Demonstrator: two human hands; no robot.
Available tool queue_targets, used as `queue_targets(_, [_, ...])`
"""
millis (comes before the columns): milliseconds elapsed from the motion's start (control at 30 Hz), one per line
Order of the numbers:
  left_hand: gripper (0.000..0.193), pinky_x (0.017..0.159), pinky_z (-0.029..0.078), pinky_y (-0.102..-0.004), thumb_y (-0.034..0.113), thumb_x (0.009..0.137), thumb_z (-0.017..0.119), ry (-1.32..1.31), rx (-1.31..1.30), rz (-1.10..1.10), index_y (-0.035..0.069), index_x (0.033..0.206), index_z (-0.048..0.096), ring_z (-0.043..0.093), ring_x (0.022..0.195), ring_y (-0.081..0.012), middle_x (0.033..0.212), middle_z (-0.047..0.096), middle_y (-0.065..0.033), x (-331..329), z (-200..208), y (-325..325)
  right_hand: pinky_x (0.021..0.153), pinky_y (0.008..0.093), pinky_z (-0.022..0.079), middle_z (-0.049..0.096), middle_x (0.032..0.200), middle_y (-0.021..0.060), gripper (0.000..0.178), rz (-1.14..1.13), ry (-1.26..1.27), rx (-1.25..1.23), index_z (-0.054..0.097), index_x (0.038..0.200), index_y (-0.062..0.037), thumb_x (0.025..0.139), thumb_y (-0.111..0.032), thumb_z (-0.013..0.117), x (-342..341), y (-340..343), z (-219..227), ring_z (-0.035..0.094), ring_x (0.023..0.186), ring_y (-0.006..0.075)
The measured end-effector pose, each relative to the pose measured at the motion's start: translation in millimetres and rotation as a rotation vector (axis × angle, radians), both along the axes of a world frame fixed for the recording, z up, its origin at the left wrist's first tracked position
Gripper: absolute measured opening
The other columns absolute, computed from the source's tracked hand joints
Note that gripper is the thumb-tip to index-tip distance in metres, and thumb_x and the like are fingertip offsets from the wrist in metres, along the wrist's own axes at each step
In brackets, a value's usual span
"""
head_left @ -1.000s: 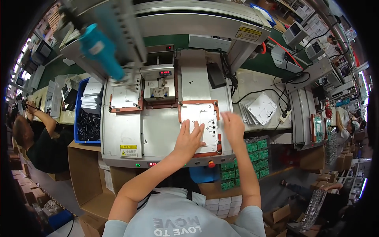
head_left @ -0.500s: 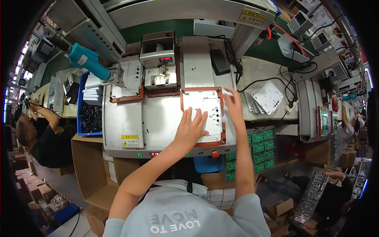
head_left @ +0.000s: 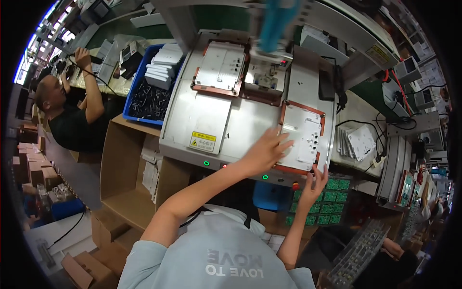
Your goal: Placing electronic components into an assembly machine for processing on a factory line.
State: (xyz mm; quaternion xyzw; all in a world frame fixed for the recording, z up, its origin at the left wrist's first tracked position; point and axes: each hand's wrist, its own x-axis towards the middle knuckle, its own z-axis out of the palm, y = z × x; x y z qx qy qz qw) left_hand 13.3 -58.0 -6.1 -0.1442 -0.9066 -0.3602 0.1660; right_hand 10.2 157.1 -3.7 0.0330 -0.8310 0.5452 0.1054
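Observation:
A white plastic panel (head_left: 301, 127) lies in the red-brown fixture frame (head_left: 294, 169) on the right part of the metal worktable. My left hand (head_left: 266, 151) is at the panel's left edge, its fingers spread and holding nothing. By the fixture's near right corner is my right hand (head_left: 313, 185), fingers parted and nothing visible in them. On the left a second white panel (head_left: 219, 65) sits in another red-brown frame (head_left: 216, 90). Between the frames stands a small metal feeder unit (head_left: 264, 79), with a blurred teal power screwdriver (head_left: 278, 26) above it.
A blue bin (head_left: 129, 108) at the left holds white parts and black pieces. White panels (head_left: 358, 139) lean together at the right. A cardboard box (head_left: 118, 178) and green circuit boards (head_left: 332, 197) are below. A co-worker (head_left: 72, 111) sits at left.
My view has turned left. My left hand has slid off the panel's face toward its left edge, and my right hand has come down to the near corner. The teal screwdriver has shifted rightward above the feeder.

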Motion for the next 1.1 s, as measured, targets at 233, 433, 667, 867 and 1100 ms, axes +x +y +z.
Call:
queue_targets(233, [0.019,0.074,0.048,-0.0285,0.003,0.092,0.052,-0.098,0.347,0.782,0.002,0.107,0.062,0.063,0.085,-0.0169,0.092,0.066,-0.0085,170,-8,-135,0.066,0.0231,0.046,0.059,0.081,0.0045,0.014,0.061,-0.164,0.075,0.057,0.094,-0.0006,0.089,-0.012,0.062,81,-51,-65,0.056,0.07,0.0106])
queue_targets(433, [0.023,0.073,0.044,-0.0266,0.008,0.095,0.046,-0.184,0.544,1.376,0.004,0.113,0.059,0.059,0.081,-0.013,0.085,0.062,-0.0062,337,-110,-229,0.063,0.0243,0.046,0.055,0.076,0.0021,0.016,-0.027,-0.221,0.026,0.054,0.087,-0.0019,0.091,-0.016,0.061,85,-72,-92,0.053,0.067,0.0098])
queue_targets(667, [0.028,0.059,0.048,-0.0338,0.017,0.081,0.06,-0.871,1.287,1.54,0.002,0.104,0.063,0.061,0.071,-0.0195,0.075,0.061,-0.0101,522,-310,-241,0.06,0.0228,0.04,0.053,0.074,-0.0002,0.019,0.13,-0.212,0.208,0.054,0.082,-0.0029,0.089,-0.018,0.064,114,-114,-62,0.045,0.064,0.0068])
queue_targets(867, [0.037,0.083,0.047,-0.0442,0.027,0.077,0.066,-0.928,0.666,1.895,0.001,0.102,0.063,0.06,0.095,-0.0411,0.098,0.064,-0.0225,548,-378,-226,0.059,0.0216,0.042,0.057,0.073,0.0027,0.01,0.88,-0.268,0.279,0.059,0.081,-0.0031,0.084,-0.009,0.067,191,-280,-28,0.05,0.063,0.0079])
queue_targets(1100, [0.047,0.088,0.046,-0.0426,0.038,0.075,0.069,-0.904,0.792,2.112,-0.003,0.098,0.066,0.06,0.098,-0.04,0.098,0.064,-0.0252,591,-441,-285,0.067,0.0358,0.049,0.063,0.087,0.014,0.014,1.449,-0.291,0.512,0.062,0.094,-0.0058,0.087,-0.017,0.061,225,-478,-98,0.063,0.077,0.0285])
